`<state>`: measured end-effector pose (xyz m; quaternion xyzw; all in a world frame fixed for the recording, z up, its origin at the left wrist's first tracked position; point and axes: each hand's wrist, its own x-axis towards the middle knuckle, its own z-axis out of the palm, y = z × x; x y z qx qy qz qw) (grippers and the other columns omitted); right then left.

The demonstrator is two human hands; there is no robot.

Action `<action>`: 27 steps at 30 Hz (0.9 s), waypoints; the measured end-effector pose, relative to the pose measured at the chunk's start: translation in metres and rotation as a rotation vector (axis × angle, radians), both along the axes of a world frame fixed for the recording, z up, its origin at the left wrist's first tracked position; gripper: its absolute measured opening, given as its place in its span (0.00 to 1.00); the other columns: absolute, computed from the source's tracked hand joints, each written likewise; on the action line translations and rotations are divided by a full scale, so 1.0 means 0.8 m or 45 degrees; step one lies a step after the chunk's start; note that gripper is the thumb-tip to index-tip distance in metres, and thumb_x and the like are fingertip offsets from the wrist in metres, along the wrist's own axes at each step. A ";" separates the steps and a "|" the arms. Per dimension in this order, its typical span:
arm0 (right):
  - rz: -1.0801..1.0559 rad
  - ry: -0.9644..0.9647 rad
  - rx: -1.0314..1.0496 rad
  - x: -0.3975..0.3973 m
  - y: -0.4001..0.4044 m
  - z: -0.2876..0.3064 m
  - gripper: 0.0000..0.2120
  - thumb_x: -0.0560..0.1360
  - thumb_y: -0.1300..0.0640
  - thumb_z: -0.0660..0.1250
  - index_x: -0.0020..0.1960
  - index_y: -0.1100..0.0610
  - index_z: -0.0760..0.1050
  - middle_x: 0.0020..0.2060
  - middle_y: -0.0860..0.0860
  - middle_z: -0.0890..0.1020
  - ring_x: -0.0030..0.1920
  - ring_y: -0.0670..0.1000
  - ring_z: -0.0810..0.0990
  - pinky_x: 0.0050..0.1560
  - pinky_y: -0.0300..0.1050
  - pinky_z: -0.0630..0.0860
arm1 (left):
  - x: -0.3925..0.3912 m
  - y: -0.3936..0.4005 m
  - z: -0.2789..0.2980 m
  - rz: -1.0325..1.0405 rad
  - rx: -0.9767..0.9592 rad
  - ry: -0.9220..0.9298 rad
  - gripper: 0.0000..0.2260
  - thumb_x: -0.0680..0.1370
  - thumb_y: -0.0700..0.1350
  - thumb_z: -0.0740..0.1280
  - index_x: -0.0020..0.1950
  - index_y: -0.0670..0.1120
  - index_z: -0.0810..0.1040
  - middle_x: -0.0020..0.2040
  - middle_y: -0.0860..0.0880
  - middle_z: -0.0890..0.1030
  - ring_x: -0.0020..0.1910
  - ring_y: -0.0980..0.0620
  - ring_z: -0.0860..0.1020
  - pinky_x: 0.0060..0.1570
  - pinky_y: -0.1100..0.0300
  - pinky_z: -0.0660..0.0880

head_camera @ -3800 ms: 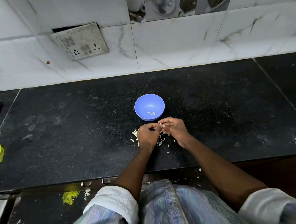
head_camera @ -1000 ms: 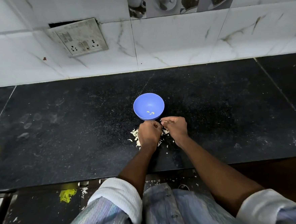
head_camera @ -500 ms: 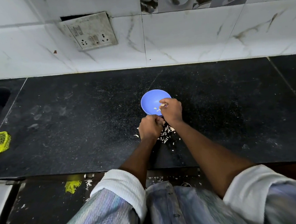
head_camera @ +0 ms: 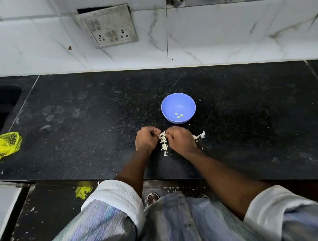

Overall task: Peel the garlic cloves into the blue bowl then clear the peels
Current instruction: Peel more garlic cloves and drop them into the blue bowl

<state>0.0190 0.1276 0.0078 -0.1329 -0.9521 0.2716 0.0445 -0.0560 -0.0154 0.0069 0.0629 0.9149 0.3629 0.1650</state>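
Both hands sit just below the middle of the frame, knuckles up and fingers curled in toward each other. Left hand [head_camera: 145, 139] and right hand [head_camera: 180, 139] are each pinching at the same papery white bit of garlic [head_camera: 162, 134] in the small gap between them; whether it's a whole clove or mostly skin is too small to tell. Loose peels [head_camera: 164, 147] trail down from that gap onto the black counter [head_camera: 81, 144], and a few more scraps [head_camera: 199, 136] lie just to the right of the right hand.

Straight above the hands, near but not touching, is the blue bowl [head_camera: 178, 107], with three or so small pale cloves [head_camera: 179, 115] at the bottom.

Far left edge of the frame has a crumpled yellow net bag [head_camera: 6, 144] on the counter edge, well apart from everything else. Another yellow scrap [head_camera: 83, 191] lies lower down, below the counter's front edge. Upper middle of the frame, there's a grubby switch and socket plate [head_camera: 108, 26] set crooked in the white marble tiles. No readable writing or brand on anything. Rolled white cuffs on both sleeves along the bottom.
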 end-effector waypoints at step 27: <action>-0.205 0.000 -0.300 -0.009 -0.045 -0.027 0.17 0.66 0.73 0.62 0.45 0.55 0.80 0.42 0.50 0.79 0.41 0.53 0.79 0.44 0.54 0.78 | 0.020 -0.029 -0.018 -0.270 -0.110 0.248 0.09 0.75 0.42 0.73 0.53 0.52 0.85 0.53 0.55 0.79 0.54 0.52 0.79 0.48 0.54 0.79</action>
